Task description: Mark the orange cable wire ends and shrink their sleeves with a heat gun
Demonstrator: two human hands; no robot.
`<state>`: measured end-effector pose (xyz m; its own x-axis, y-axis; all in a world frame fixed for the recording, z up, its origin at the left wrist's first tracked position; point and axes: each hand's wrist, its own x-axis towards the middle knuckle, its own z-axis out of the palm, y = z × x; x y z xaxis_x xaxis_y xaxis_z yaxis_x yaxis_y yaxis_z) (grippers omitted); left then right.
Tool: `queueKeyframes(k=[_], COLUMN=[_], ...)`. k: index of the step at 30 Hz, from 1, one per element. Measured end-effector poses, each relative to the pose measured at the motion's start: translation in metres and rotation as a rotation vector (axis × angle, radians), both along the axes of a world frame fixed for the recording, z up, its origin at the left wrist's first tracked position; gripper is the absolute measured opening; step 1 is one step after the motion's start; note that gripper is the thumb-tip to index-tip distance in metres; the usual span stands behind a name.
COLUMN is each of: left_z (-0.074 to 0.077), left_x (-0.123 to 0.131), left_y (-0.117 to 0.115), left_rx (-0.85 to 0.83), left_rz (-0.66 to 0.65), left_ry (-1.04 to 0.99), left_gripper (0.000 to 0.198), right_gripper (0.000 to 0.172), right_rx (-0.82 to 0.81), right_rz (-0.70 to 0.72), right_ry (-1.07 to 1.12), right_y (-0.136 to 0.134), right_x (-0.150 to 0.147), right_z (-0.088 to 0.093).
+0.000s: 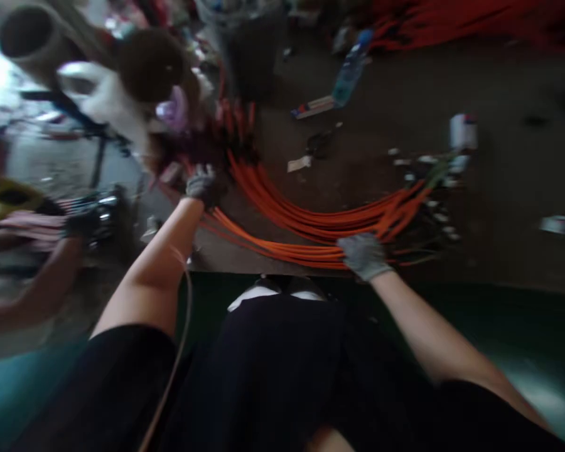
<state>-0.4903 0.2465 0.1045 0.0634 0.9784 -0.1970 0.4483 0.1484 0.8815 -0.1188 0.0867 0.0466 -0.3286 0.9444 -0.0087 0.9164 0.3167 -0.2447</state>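
Observation:
My right hand (365, 255), in a grey glove, is closed around the front bundle of orange cables (287, 251) near its right end. Also gloved in grey, my left hand (201, 182) reaches to the left end of the same bundle. Its fingers point away from me and are blurred, so their grip does not show clearly. Behind this bundle, a thicker bundle of orange cables (301, 220) curves across the floor. White connectors (426, 160) and thin loose strands lie at the right ends of the cables.
Beyond the cables are a plastic bottle (351, 72), a narrow box (314, 107) and a dark tool (319, 144). A dark bin (249, 44) and large tubes (28, 37) stand at the back left. Another person's arm (37, 289) shows at far left. Red material (475, 22) lies at the back right.

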Motion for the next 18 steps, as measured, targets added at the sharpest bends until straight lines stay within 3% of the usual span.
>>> queueKeyframes(k=[2,4,6,8,10,13,16,18], left_z=[-0.033,-0.061,-0.081,-0.090,-0.087,-0.065,-0.041,-0.033], left_x=[0.068,0.122,0.152,0.160,0.156,0.147,0.147,0.148], left_y=[-0.037,-0.079,-0.109,-0.119,-0.115,-0.098,-0.090,-0.090], left_rx=[-0.098,-0.184,-0.230,-0.239,-0.225,-0.189,-0.124,-0.083], left_rz=[-0.322,-0.609,-0.764,-0.844,-0.885,-0.922,-0.959,-0.977], left_ry=[0.146,0.238,0.369,0.495,0.590,0.693,0.817,0.877], left_gripper=[0.049,0.046,0.038,0.037,0.041,0.047,0.045,0.044], right_gripper=[0.015,0.026,0.029,0.028,0.032,0.035,0.039,0.049], right_rx=[-0.118,-0.207,-0.278,-0.322,-0.338,-0.287,-0.227,-0.265], right_rz=[0.036,0.046,0.045,0.016,-0.041,-0.243,-0.757,-1.002], right_ry=[-0.101,-0.152,-0.162,-0.151,-0.144,-0.012,0.671,1.120], right_y=[0.002,0.007,0.011,0.016,0.022,0.021,0.007,0.005], right_x=[-0.009,-0.003,0.012,0.031,0.052,0.079,0.089,0.085], right_z=[-0.016,-0.028,-0.034,-0.036,-0.037,-0.038,-0.039,-0.041])
